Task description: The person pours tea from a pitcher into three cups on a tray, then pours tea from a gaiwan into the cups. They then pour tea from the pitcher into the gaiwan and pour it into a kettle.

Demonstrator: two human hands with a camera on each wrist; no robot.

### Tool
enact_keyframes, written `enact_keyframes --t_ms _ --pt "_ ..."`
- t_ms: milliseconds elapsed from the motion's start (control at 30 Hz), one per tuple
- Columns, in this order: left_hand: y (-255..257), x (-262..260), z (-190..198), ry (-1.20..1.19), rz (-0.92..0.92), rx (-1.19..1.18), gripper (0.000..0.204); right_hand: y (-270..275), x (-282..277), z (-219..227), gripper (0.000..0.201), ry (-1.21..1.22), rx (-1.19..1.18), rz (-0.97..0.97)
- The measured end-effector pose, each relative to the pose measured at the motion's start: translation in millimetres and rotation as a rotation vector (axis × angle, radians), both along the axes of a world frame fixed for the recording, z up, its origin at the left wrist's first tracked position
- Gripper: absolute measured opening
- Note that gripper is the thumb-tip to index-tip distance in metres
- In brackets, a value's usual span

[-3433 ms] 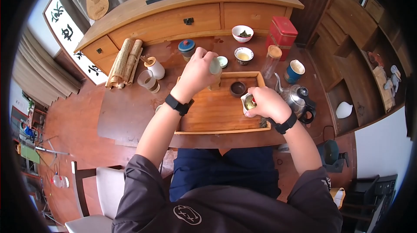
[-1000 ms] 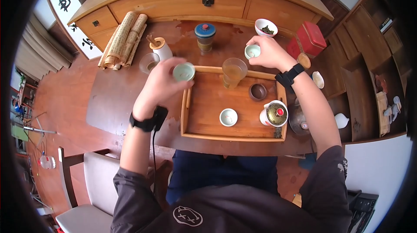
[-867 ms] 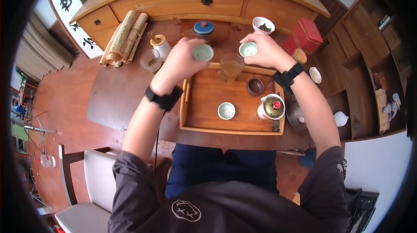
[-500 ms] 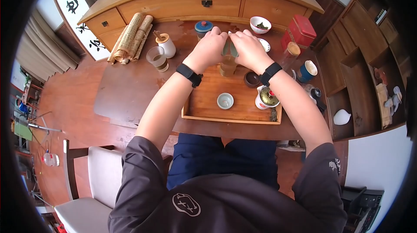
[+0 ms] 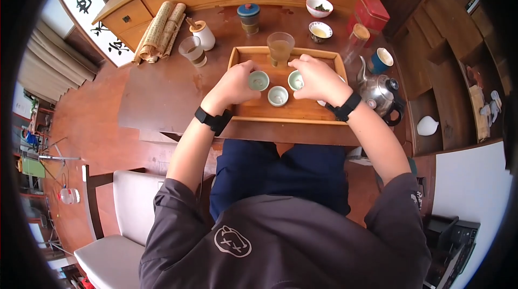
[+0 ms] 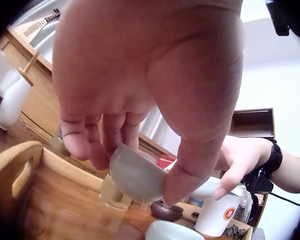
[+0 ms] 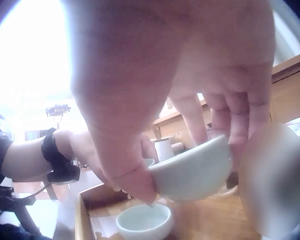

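Observation:
My left hand [image 5: 236, 83] grips a small pale green cup [image 5: 259, 81] by its rim over the wooden tray [image 5: 302, 120]. In the left wrist view this cup [image 6: 136, 174] hangs tilted between thumb and fingers. The right hand [image 5: 321, 80] pinches a matching cup [image 5: 295, 80], seen tilted above the tray in the right wrist view [image 7: 192, 171]. A third cup [image 5: 278, 96] stands upright on the tray between and just below them. Behind them, a glass pitcher [image 5: 280, 49] of amber liquid stands at the tray's back. The white lidded pot [image 6: 216, 215] is mostly hidden by my right hand in the head view.
Right of the tray stand a steel kettle [image 5: 380, 95], a blue cup [image 5: 382, 59] and a corked glass [image 5: 357, 41]. Behind are two bowls [image 5: 319, 7] [image 5: 320, 31], a red box [image 5: 370, 15] and a blue-lidded jar [image 5: 249, 16]. Bamboo scrolls [image 5: 161, 33] lie back left.
The left hand went from the white pot's side of the tray work to holding a cup; both cups met above the pitcher, then separated and came down toward the tray's third cup.

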State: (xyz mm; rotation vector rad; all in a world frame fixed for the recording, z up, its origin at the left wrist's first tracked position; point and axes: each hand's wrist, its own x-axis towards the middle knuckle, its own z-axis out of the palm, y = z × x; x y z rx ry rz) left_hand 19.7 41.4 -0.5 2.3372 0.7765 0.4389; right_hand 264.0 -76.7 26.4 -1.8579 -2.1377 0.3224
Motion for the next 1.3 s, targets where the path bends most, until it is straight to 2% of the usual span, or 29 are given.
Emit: enact_keyframes --t_ms 67,200,367,433,533,767,1000,1167,1233,1267,1300 --pt "-3.2 -1.8 -6.5 0.033 0.013 -0.022 0.054 -1.2 -3.1 -9.5 0.070 -0.071 -0.044 -0.002" --pt "-7.1 -5.3 -16.0 0.157 -0.002 -0.066 0.056 -0.2 -4.0 -30.9 0.040 -0.153 0.033 0.087" --pt "-8.4 -4.4 -25.4 0.192 -0.026 -0.049 0.062 -3.4 -6.6 -41.7 0.040 -0.219 0.030 0.089" --pt "-12.7 -3.3 -25.8 0.213 -0.038 0.063 0.071 -7.2 -9.7 -45.7 0.039 -0.262 0.029 0.089" --pt "-24.5 4.7 -24.2 0.164 -0.062 0.072 0.076 -13.0 -13.7 -46.1 0.036 -0.322 0.090 0.082" --pt "-31.0 22.9 -24.8 0.204 -0.070 0.122 0.063 -10.4 -8.5 -46.1 0.037 -0.325 0.120 0.064" --pt "-25.0 28.9 -21.4 0.200 -0.088 0.107 0.065 -4.7 -4.3 -51.7 0.043 -0.340 0.117 0.055" --pt "-21.4 20.2 -15.6 0.166 -0.087 0.043 0.072 -10.8 -0.3 -37.3 0.050 -0.317 0.053 0.076" --pt "-17.7 12.9 -7.6 0.165 -0.098 0.030 0.073 -18.6 1.8 -26.3 0.058 -0.154 0.161 0.079" --pt "-15.8 8.8 -4.1 0.166 -0.110 0.017 0.074 -23.1 5.4 -14.9 0.068 -0.100 0.095 0.077" --pt "-13.4 4.0 -3.4 0.165 -0.108 0.018 0.074 -28.2 8.7 -7.3 0.068 -0.101 0.095 0.079"
